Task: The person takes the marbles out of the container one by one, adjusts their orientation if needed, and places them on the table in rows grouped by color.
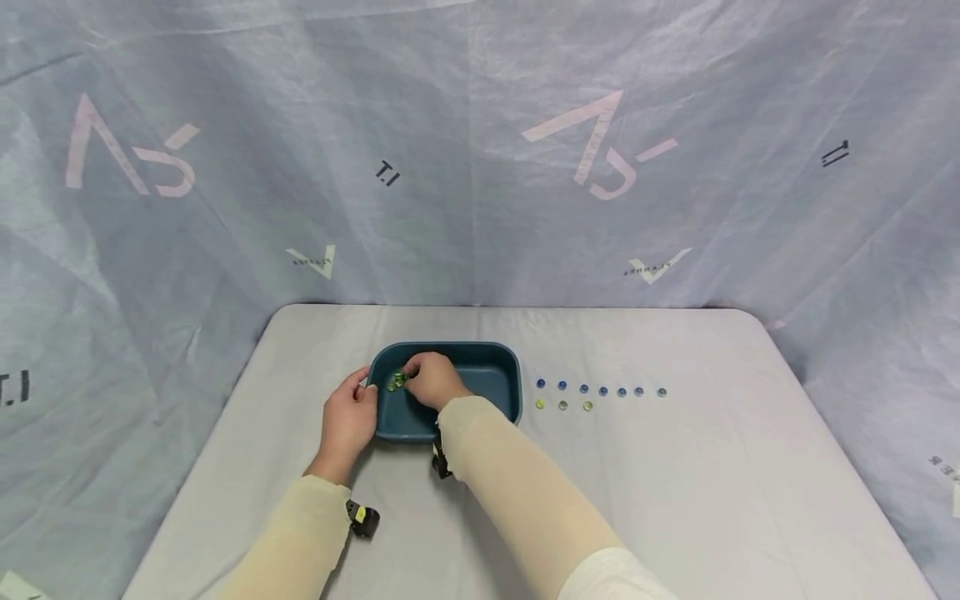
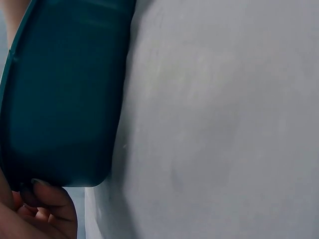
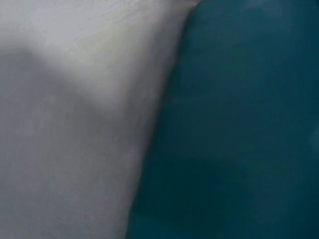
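Observation:
A dark teal tray (image 1: 495, 383) sits on the table, and its side wall fills much of the left wrist view. My left hand (image 1: 350, 418) holds the tray's left end, thumb at the rim; its curled fingers (image 2: 55, 199) show by the tray's corner. Inside the tray, several green glass marbles (image 1: 396, 381) lie near the left end. My right hand (image 1: 435, 381) reaches in over the tray, fingertips right at those marbles. I cannot tell whether it pinches one. In the right wrist view only the tray's wall (image 3: 239, 119) and the cloth show, with the hand out of sight.
Right of the tray, several blue marbles (image 1: 583, 388) form a row on the white-covered table (image 1: 712, 483). A shorter row in front has a yellow-green marble (image 1: 539, 404), a greyish one (image 1: 563, 405) and a pale yellow one (image 1: 588, 406). Grey printed cloth (image 1: 472, 208) hangs behind.

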`<act>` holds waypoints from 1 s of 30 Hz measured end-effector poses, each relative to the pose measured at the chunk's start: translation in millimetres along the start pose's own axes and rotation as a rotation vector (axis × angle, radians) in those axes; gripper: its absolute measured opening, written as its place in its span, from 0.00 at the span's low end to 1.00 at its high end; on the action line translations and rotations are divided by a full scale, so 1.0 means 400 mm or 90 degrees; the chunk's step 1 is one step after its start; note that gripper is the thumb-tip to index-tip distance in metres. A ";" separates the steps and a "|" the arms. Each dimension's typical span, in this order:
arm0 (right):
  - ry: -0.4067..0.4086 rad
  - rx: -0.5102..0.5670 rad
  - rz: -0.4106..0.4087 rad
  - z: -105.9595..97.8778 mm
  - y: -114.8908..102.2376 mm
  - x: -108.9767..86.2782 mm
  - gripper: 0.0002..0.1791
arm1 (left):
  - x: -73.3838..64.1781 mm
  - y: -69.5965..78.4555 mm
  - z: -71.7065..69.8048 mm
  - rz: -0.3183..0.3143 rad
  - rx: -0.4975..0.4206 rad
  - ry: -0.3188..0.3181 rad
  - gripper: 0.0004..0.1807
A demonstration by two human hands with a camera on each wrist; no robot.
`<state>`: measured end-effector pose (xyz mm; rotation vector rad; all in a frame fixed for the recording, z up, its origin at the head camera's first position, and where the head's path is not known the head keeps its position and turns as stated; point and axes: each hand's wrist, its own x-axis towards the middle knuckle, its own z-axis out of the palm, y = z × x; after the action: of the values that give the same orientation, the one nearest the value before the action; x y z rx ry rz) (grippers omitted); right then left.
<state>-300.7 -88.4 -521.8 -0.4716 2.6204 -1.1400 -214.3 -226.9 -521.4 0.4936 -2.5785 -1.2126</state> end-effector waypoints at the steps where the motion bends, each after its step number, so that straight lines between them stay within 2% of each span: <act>1: -0.001 0.001 -0.004 0.002 0.003 0.002 0.09 | 0.001 0.000 -0.001 0.001 0.000 0.000 0.19; 8: -0.009 -0.024 -0.048 0.006 0.009 0.009 0.06 | 0.004 -0.003 -0.006 0.003 -0.004 0.001 0.19; 13: -0.031 -0.029 -0.036 -0.005 -0.001 0.000 0.06 | 0.002 0.000 -0.005 0.001 -0.008 0.000 0.19; 22: -0.006 -0.024 -0.029 -0.006 0.004 0.002 0.03 | -0.001 0.008 -0.005 0.009 -0.012 0.005 0.19; 30: 0.002 0.007 0.004 0.003 0.008 0.011 0.03 | -0.002 0.007 -0.001 0.011 -0.004 0.012 0.19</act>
<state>-305.0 -88.6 -525.4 -0.4588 2.6155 -1.1542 -214.0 -225.2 -519.1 0.4772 -2.5575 -1.2039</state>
